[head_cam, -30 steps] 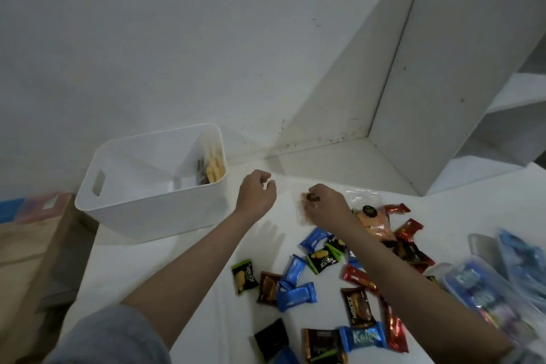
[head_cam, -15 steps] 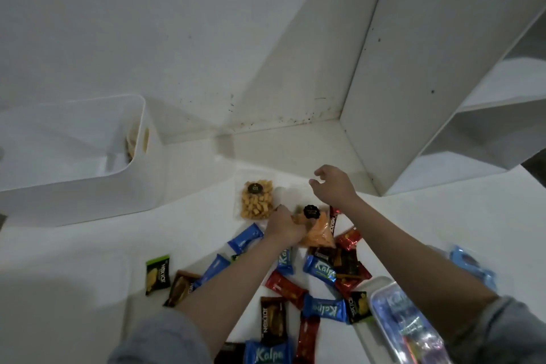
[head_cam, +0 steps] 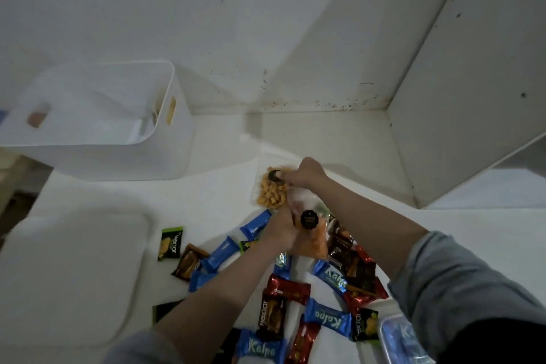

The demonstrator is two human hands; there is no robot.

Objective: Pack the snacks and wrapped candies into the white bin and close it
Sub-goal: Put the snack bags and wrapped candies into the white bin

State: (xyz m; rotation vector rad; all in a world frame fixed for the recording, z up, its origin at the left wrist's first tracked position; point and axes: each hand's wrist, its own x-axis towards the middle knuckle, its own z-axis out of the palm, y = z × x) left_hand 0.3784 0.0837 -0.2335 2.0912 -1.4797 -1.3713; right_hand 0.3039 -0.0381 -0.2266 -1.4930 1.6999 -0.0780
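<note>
The white bin (head_cam: 165, 154) stands open at the back left, with a snack pack showing through its handle slot. Its white lid (head_cam: 71, 278) lies flat at the front left. My left hand (head_cam: 280, 230) grips a clear bag of orange snacks (head_cam: 313, 242) with a round black label. My right hand (head_cam: 304, 174) reaches further back and pinches the top of a clear bag of yellow-orange puffs (head_cam: 271, 195) lying on the table. Several wrapped candies (head_cam: 328, 316) in blue, red, brown and green wrappers lie scattered under and around both forearms.
A white wall runs along the back, and a white cabinet panel (head_cam: 461, 115) stands at the right. A clear plastic container (head_cam: 404, 340) holding blue wrapped candies sits at the bottom right. The white table (head_cam: 124, 195) reaches its edge at the left.
My right hand has come down from above the table onto the bag of puffs and taken hold of its top. My left hand keeps its hold on the orange snack bag. The view has shifted left.
</note>
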